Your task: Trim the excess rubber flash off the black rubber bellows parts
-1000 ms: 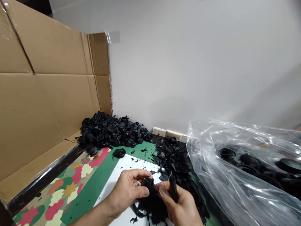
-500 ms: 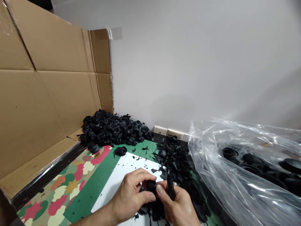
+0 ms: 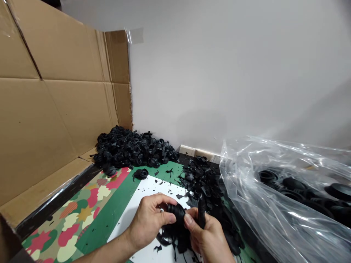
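My left hand point(image 3: 148, 221) is curled closed around a black rubber bellows boot point(image 3: 177, 213), held above a white sheet point(image 3: 145, 190). My right hand point(image 3: 210, 239) pinches a narrow black rubber strip point(image 3: 201, 215) just beside it, over black rubber scraps point(image 3: 175, 237).

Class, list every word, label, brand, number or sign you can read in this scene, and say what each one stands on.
None can be read.
The cardboard sheet shows only creases and tape.
The clear plastic bag, black rubber bellows and black rubber strip show no legible marking.
The patterned mat shows only coloured shapes.
The cream fitting at the wall's foot is too small to read.
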{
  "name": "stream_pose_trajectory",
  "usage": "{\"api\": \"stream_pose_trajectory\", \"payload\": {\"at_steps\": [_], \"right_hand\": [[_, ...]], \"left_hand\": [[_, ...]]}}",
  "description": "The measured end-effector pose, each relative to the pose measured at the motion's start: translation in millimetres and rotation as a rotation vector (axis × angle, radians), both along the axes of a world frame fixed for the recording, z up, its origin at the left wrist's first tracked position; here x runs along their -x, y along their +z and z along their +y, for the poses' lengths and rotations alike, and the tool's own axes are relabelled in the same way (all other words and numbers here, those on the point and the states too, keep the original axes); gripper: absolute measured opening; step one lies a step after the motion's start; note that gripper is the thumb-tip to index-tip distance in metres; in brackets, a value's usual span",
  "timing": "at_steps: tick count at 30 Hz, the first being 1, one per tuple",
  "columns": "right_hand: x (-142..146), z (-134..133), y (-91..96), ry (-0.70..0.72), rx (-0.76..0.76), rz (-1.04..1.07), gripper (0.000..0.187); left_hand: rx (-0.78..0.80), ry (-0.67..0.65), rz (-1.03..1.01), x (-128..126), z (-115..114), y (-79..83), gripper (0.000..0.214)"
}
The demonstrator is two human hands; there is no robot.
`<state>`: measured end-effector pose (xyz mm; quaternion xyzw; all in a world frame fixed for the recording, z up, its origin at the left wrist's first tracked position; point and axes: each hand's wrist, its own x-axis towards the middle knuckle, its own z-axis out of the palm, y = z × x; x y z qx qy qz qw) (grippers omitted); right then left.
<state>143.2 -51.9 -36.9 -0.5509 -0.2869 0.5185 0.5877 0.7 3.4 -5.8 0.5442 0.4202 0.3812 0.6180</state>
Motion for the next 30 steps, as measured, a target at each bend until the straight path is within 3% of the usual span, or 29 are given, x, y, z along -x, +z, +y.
{"api": "stream_pose_trajectory", "payload": {"at_steps": [14, 22, 26, 30], "right_hand": [[-2, 1, -0.1, 0.003, 0.051, 0.004, 0.04], [3, 1, 4.4, 0.027, 0.023, -0.138, 0.035], [-9, -1, 11.7, -0.082, -0.039, -0.24, 0.04], [-27, -4, 19.8, -0.212, -0.112, -0.188, 0.051]], "left_hand": [[-0.036, 0.007, 0.058, 2, 2, -6.3, 0.026], [-0.183, 0.05, 0.196, 3, -4, -2.0, 0.016], [-0.201, 0.077, 0.239, 4, -1, 1.1, 0.013], [-0.192, 0.092, 0.231, 3, 1, 0.4, 0.014]]}}
